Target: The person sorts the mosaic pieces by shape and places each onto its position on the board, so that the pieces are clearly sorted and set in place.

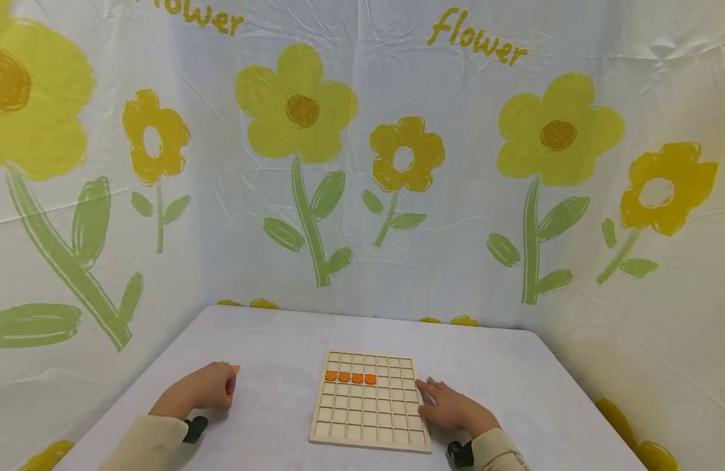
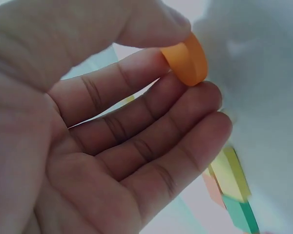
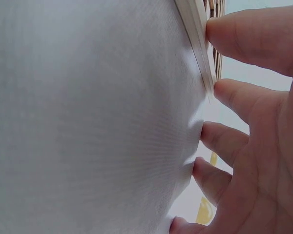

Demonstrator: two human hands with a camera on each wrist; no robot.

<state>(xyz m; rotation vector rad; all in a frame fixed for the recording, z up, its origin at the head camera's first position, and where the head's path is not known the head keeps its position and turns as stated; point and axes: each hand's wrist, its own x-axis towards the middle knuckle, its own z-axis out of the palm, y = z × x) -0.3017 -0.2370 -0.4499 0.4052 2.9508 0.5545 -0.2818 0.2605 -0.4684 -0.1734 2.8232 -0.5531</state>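
Note:
A pale wooden grid board [image 1: 362, 418] lies on the white table, with a row of several orange discs [image 1: 344, 377] in its upper left squares. My left hand [image 1: 206, 387] is apart from the board, out to its left. Between thumb and index finger it pinches an orange round piece [image 2: 188, 61], while the other fingers stay loosely bent. At the board's right edge my right hand [image 1: 453, 407] rests with spread fingers. In the right wrist view its thumb and index fingertip touch the board's rim [image 3: 198, 44].
Yellow [image 2: 232, 173] and green [image 2: 241, 212] block-like pieces show past the left fingers in the left wrist view; the head view does not show them. A flower-printed cloth [image 1: 362, 261] surrounds the table's back and sides.

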